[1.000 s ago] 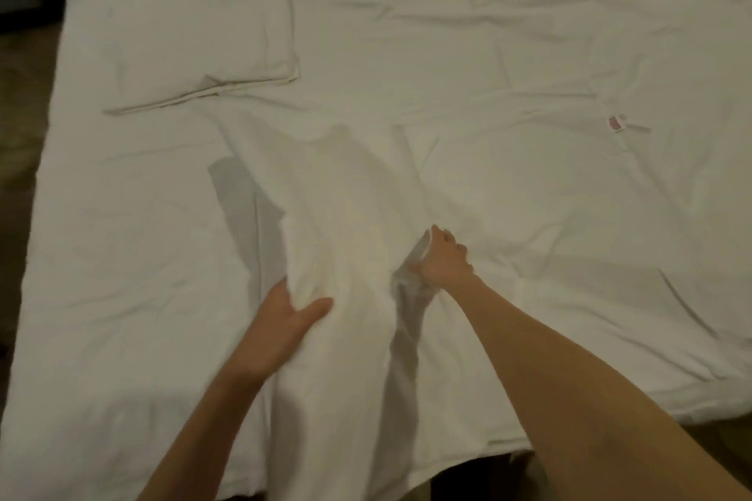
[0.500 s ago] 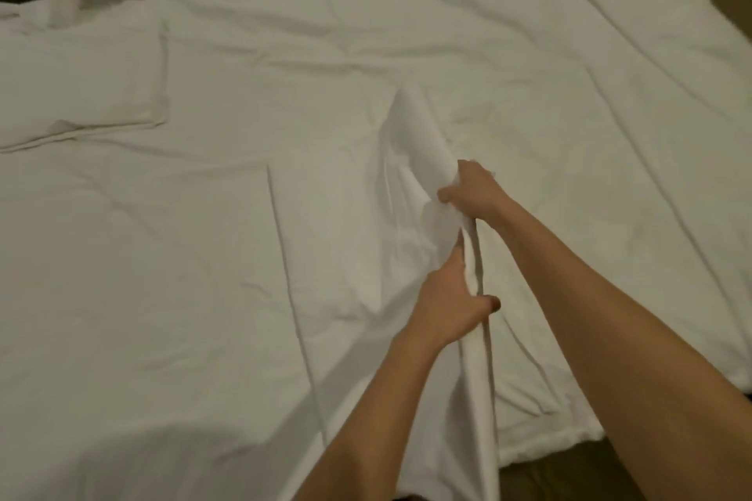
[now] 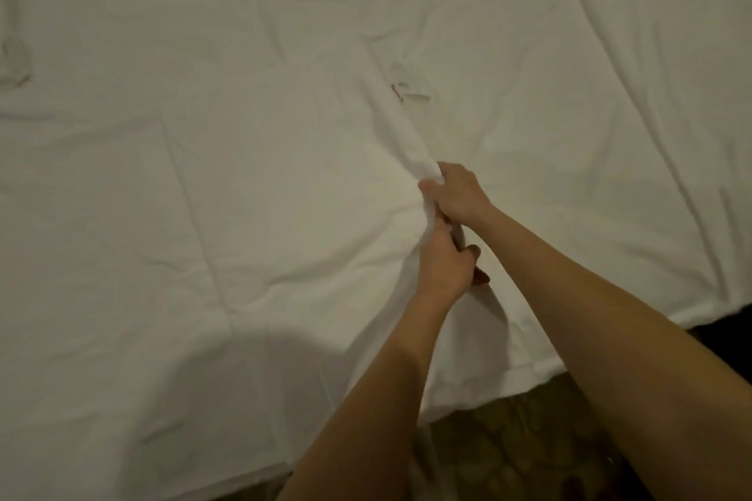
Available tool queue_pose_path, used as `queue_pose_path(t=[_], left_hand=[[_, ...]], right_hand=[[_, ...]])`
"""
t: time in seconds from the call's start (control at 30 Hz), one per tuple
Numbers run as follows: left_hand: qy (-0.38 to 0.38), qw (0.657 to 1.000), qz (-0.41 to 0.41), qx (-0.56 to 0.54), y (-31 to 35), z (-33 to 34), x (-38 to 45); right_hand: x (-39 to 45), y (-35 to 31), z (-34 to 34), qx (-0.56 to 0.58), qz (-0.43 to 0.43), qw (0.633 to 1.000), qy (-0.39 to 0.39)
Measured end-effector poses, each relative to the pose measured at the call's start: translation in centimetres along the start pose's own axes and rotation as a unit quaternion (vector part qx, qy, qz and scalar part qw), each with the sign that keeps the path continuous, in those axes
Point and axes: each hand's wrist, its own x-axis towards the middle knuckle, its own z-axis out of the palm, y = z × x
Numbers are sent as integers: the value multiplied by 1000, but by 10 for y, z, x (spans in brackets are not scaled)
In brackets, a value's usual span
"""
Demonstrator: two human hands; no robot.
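The right hand (image 3: 457, 195) and left hand (image 3: 445, 266) cover the fold of the sheet (image 3: 285, 216) where they grip it. Print on the tag (image 3: 409, 91) is too small to read. The sheet is cut off at 4 edges.

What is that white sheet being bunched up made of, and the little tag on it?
The white sheet: likely woven cotton or a blend, matte; it creases softly and gathers into a ridge where the left hand and right hand grip it. The tag: probably a thin fabric label, too small to tell.
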Motion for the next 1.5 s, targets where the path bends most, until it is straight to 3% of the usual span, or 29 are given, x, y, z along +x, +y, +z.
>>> queue_pose_path(t=[0.17,0.23,0.37,0.5,0.6,0.7,0.77,0.87,0.97,1.03,1.17,1.27,1.37,1.43,1.5], left_hand=[[-106,994,-31,-12,-6,1,9],[-135,990,-51,10,-17,-3,8],[-21,999,-48,14,-62,-53,-1],[79,993,-82,33,-104,-124,-14],[147,983,-89,69,-123,-164,-30],[255,946,-138,146,-144,-187,-51],[298,922,-181,166,-163,-191,-66],[269,929,-245,73,-184,-191,-84],[255,920,-279,101,-198,-191,-95],[258,920,-279,99,-200,-192,-99],[201,951,-226,-62,-196,-186,-105],[171,958,-225,-50,-200,-188,-112],[134,956,-262,-14,-204,-202,-113],[149,961,-231,-19,-194,-212,-104],[208,959,-176,-79,-178,-224,-85]], right_hand=[[1,31,-1,-6,23,996,86],[-4,42,-2,38,74,995,63],[-25,60,-2,142,141,975,-94],[-37,79,-16,19,171,959,-225],[-42,86,-29,-21,142,965,-218],[-67,93,-23,65,135,978,-144],[-90,107,-15,78,176,973,-131],[-121,118,-9,8,253,941,-225],[-125,120,-11,-41,248,932,-261],[-126,109,-15,-50,247,933,-257],[-135,103,-27,-54,228,944,-234],[-151,125,-21,-82,238,952,-174],[-153,130,-5,-190,243,941,-135],[-140,119,-2,-259,246,924,-136],[-116,106,-2,-234,226,943,-74]])
